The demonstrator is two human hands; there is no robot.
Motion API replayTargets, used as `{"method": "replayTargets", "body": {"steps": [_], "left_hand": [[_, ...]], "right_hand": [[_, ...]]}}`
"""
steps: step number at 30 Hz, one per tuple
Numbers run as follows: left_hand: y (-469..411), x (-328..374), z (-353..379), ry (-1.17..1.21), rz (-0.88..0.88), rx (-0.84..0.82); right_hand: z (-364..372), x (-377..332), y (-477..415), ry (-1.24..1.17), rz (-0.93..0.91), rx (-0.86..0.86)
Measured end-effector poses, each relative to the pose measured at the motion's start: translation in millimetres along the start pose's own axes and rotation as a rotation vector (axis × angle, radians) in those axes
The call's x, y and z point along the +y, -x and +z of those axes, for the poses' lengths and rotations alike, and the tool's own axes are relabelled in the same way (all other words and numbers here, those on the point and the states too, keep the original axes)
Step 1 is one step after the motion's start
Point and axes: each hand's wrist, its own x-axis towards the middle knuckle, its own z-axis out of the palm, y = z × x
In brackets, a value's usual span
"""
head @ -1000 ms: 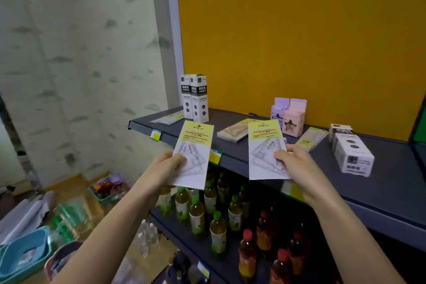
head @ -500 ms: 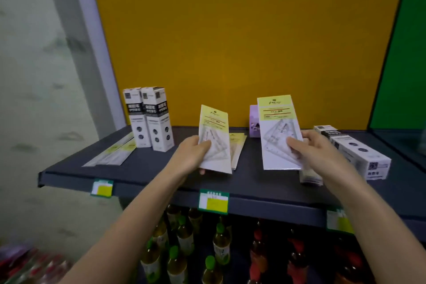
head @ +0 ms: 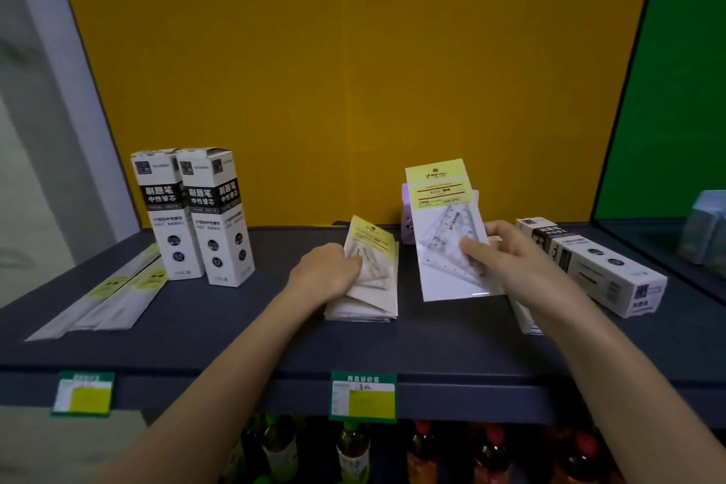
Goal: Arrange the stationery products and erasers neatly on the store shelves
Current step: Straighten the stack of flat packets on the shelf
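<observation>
my left hand (head: 326,279) fingers gripping a flat glossy set-square pack (head: 373,259) leaning on the stack (head: 365,308), right hand (head: 514,263) pinching a second pack (head: 446,236) upright, clear plastic triangle inside, matte dark shelf (head: 235,334) underneath, yellow back panel (head: 353,71)

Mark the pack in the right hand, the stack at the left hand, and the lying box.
Pack (head: 442,236): head view, clear front.
Stack (head: 365,308): head view, lower packs.
Box (head: 597,267): head view, top face.
</observation>
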Motion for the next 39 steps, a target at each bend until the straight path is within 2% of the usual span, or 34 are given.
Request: {"method": "replayTargets", "body": {"steps": [5, 8, 13, 16, 18, 23, 29, 39], "left_hand": [[-3, -6, -3, -0.218, 0.043, -0.008], [-7, -13, -6, -0.267, 0.089, -0.049], [-12, -28, -10, -0.153, 0.127, -0.055], [-13, -41, -13, -0.015, 0.150, 0.078], [-14, -48, -12, 0.080, 0.166, 0.116], [-11, -47, -3, 0.216, 0.210, 0.091], [-11, -47, 9, 0.187, 0.247, 0.054], [-6, -46, 12, 0.190, 0.270, -0.004]], "right_hand": [[19, 1, -5, -0.023, 0.014, 0.012], [32, 3, -8, -0.035, 0.033, -0.001], [62, 9, -9, 0.030, 0.075, -0.006], [81, 12, -11, 0.072, 0.076, 0.019], [92, 14, -15, 0.205, 0.037, 0.055], [104, 23, -20, 0.498, -0.011, 0.139], [101, 25, -20, 0.705, -0.053, 0.147], [98, 26, -21, 0.716, -0.111, 0.169]]}}
